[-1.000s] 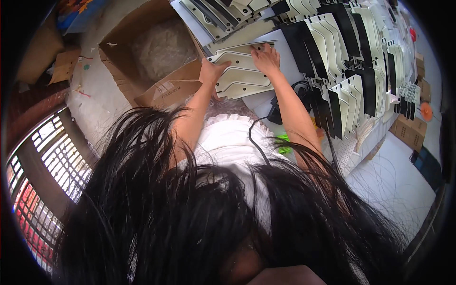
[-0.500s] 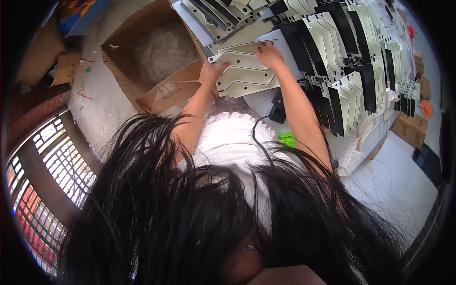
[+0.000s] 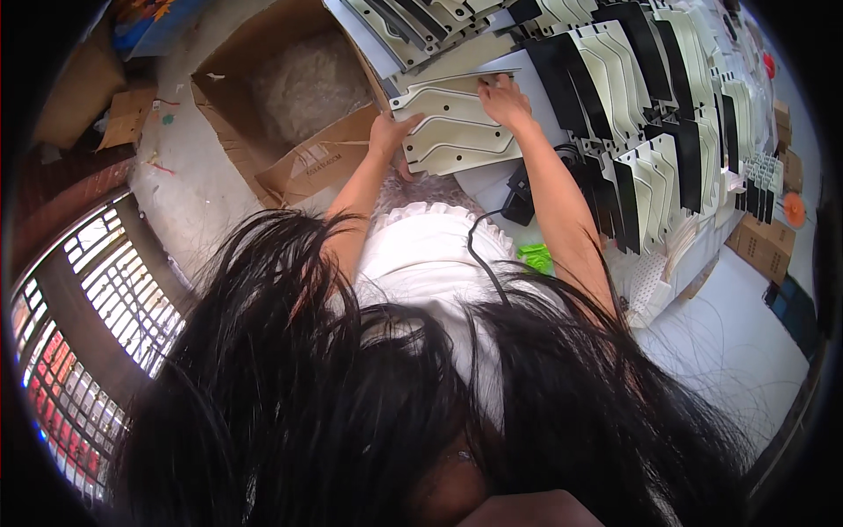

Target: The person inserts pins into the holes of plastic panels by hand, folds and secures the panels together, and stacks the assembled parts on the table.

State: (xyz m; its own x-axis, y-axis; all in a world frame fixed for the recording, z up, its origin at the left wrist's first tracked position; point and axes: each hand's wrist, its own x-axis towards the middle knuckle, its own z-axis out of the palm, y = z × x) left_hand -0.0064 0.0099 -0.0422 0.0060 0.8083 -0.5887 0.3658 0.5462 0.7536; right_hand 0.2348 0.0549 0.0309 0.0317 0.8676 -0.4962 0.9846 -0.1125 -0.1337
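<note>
A cream-coloured panel (image 3: pixel 463 156) with raised wavy ridges and small dark holes lies in front of me at the table's near edge. My left hand (image 3: pixel 389 136) is closed on its left edge, with the thumb over the top face. At the panel's far right corner, my right hand (image 3: pixel 506 103) has its fingers bent over the edge, gripping it. What lies under the panel and the undersides of both hands are hidden.
An open cardboard box (image 3: pixel 303 167) with clear plastic inside stands at the left. Rows of cream and black panels (image 3: pixel 606 79) crowd the table to the right. A black adapter with a cable (image 3: pixel 518 195) and a bright green item (image 3: pixel 535 257) are near my right forearm.
The whole view has shifted slightly. Both hands keep the same hold on the cream panel, which has barely moved.
</note>
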